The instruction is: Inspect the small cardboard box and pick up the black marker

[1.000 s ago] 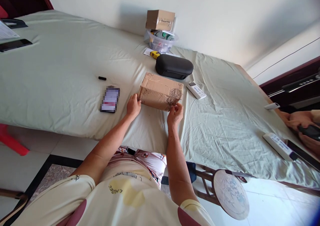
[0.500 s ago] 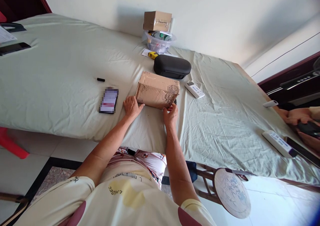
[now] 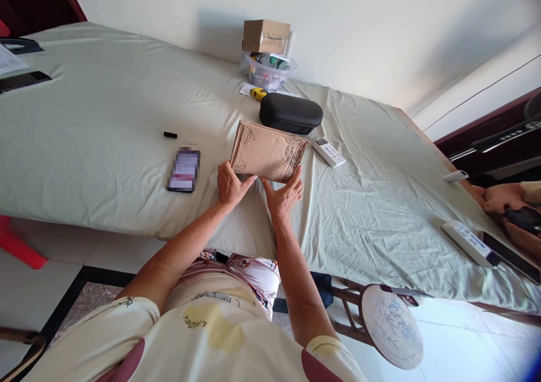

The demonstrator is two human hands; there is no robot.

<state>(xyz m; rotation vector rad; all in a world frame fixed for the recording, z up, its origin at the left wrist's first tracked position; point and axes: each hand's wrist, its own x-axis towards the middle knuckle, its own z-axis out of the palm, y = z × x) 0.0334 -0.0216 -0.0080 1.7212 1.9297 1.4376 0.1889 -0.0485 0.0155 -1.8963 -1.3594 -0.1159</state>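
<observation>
A brown cardboard box [image 3: 268, 151] with dark scribbled loops lies in front of me on the pale green cloth, one broad face turned up toward me. It looks flatter than a full box. My left hand [image 3: 232, 183] grips its near left corner, with the thumb along the near edge. At the near right corner, my right hand [image 3: 284, 193] has its thumb on the near edge and its fingers against the right side. Some fingertips are hidden behind the cardboard. Just beyond the box sits a black hard case [image 3: 291, 112].
A phone [image 3: 184, 169] and a small black stick [image 3: 170, 134] lie to the left. A white oblong box [image 3: 328, 152] is close on the right. Behind stand a clear basket [image 3: 270, 78], a small carton [image 3: 265, 36] and a yellow tape measure [image 3: 258, 93]. Another person's hands [image 3: 502, 197] show far right.
The cardboard box has turned from a boxy shape to a flatter-looking one, its right end shifting right. My left hand moved slightly right, and my right hand's thumb moved left along the near edge.
</observation>
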